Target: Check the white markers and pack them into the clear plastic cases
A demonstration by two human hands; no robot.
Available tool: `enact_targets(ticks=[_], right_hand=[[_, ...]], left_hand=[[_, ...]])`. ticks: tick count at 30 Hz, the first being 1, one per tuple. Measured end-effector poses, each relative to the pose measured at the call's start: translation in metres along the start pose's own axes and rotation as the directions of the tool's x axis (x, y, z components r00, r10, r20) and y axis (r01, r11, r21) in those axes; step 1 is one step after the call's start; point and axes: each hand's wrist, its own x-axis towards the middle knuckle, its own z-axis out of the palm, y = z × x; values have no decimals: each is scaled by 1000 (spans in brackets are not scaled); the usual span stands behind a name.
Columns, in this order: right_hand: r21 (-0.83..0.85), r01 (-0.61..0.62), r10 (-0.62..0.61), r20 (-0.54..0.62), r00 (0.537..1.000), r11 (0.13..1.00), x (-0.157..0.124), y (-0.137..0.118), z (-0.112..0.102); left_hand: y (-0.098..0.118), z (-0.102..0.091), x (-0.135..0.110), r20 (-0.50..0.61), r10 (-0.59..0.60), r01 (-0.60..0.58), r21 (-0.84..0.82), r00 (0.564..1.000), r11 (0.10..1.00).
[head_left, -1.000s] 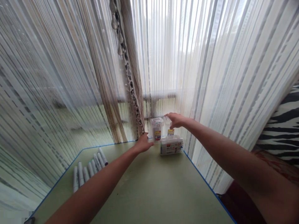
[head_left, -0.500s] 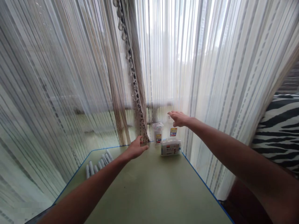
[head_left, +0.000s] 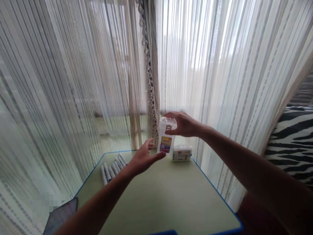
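My right hand (head_left: 182, 123) is closed around the upper part of a clear plastic case (head_left: 166, 133) with a yellow, blue and red label. The case is upright, tilted a little, near the far end of the table. My left hand (head_left: 145, 158) is open beside its lower left, fingers spread. The left thumb overlaps the bottom edge of the case in view; whether it touches cannot be told. To the right of the case, a white box with a printed label (head_left: 182, 154) sits on the table.
Several grey-white markers (head_left: 113, 168) lie at the table's left side, partly behind my left forearm. A phone-like dark device (head_left: 62, 215) is at the lower left. The pale green table (head_left: 166, 199) has a blue edge. Sheer curtains (head_left: 110, 65) hang behind it.
My right hand has moved left with the clear case, which now looks nearer. My left hand has come up close to it. The second clear case, seen standing earlier, no longer shows separately.
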Motion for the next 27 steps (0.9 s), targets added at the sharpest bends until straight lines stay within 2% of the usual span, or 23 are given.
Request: enact_targets(ticks=[4, 7, 10, 13, 15, 17, 19, 22, 27], right_hand=[[313, -20, -6, 83, 997, 950, -22, -28, 37], [464, -46, -9, 115, 993, 885, -37, -37, 68], [553, -124, 83, 99, 992, 824, -49, -38, 103], [655, -192, 225, 35, 974, 731, -61, -37, 138], [639, -200, 304, -56, 951, 743, -70, -35, 159], [598, -179, 329, -151, 932, 781, -81, -34, 174], [552, -156, 313, -202, 928, 819, -92, -34, 182], [522, -149, 286, -191, 939, 840, -105, -36, 184], [615, -173, 337, -161, 928, 770, -109, -43, 174]], left_hand=[[-13, 5, -24, 102, 33, -2, -285, 994, 959], [-33, 12, -37, 106, 2, 37, -364, 994, 931], [-53, 20, -41, 104, -54, 93, -430, 993, 898], [-68, 26, -37, 83, -121, 146, -437, 989, 888], [-76, 31, -33, 61, -149, 161, -423, 987, 892], [-83, 37, -30, 42, -162, 166, -403, 986, 900], [-89, 43, -32, 41, -170, 172, -402, 985, 899], [-94, 52, -38, 70, -169, 182, -439, 983, 880], [-90, 57, -49, 99, -167, 194, -486, 981, 852]])
